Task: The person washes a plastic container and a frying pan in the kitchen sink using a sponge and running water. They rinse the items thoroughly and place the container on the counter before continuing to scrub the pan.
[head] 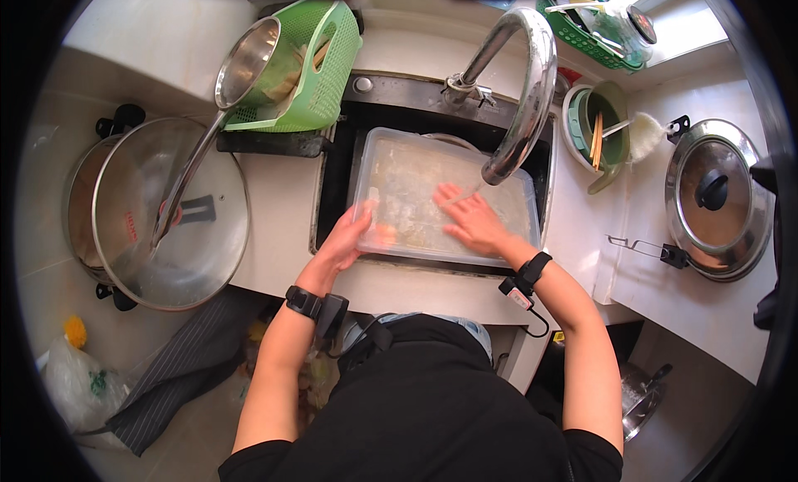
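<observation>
A large translucent plastic container or lid (411,170) is held over the dark sink (336,195). My left hand (346,236) grips its lower left edge, fingers partly hidden at the rim. My right hand (471,217) lies spread and palm down on its flat surface, blurred at the fingers. Above the hand curves a chrome faucet (530,89), with a thin stream of water (464,194) falling from its spout towards the fingers. Part of a round metal rim (452,139) shows behind the plastic piece, in the sink.
At the upper left, a steel ladle (249,61) leans on a green plastic basket (324,77). A large glass lid (206,251) lies further left. On the right are a green container with chopsticks (608,108), a white scrubber (647,136) and a lidded pan (717,233).
</observation>
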Tool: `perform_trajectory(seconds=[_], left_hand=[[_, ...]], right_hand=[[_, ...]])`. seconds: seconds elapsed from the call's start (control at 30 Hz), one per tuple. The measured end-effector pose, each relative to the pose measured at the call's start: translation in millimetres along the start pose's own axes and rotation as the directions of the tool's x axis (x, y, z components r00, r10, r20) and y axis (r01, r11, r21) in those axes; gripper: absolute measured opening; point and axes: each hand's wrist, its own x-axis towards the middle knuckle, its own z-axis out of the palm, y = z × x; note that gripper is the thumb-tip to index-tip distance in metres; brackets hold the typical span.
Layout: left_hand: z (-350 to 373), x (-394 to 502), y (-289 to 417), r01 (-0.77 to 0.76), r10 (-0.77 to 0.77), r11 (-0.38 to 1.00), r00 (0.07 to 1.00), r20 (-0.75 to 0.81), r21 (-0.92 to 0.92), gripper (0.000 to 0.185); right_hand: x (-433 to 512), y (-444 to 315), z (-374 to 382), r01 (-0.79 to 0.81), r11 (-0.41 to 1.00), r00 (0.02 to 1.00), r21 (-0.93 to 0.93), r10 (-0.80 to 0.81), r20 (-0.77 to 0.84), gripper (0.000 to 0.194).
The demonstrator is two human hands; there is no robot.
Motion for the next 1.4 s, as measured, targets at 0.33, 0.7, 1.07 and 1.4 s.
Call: perform_trajectory(seconds=[0.33,0.7,1.07,1.4], left_hand=[[13,-4,6,-0.056,0.058,0.998,0.997,-0.043,0.032,0.040],[20,-21,6,-0.243,0.262,0.944,0.964,-0.056,0.225,0.037],[10,-32,6,-0.349,0.366,0.909,0.930,-0.038,0.230,0.034],[-26,0,-14,-0.225,0.220,0.974,0.970,-0.106,-0.037,0.027]], right_hand=[[44,-14,21,-0.403,0.913,0.893,0.064,0.408,-0.188,0.072],[23,-27,9,0.029,0.999,0.980,0.038,-0.021,-0.199,0.062],[-38,56,40,-0.511,0.826,0.553,0.237,0.527,-0.645,0.062],[-92,63,-1,-0.165,0.258,0.556,0.952,0.822,-0.127,0.032]])
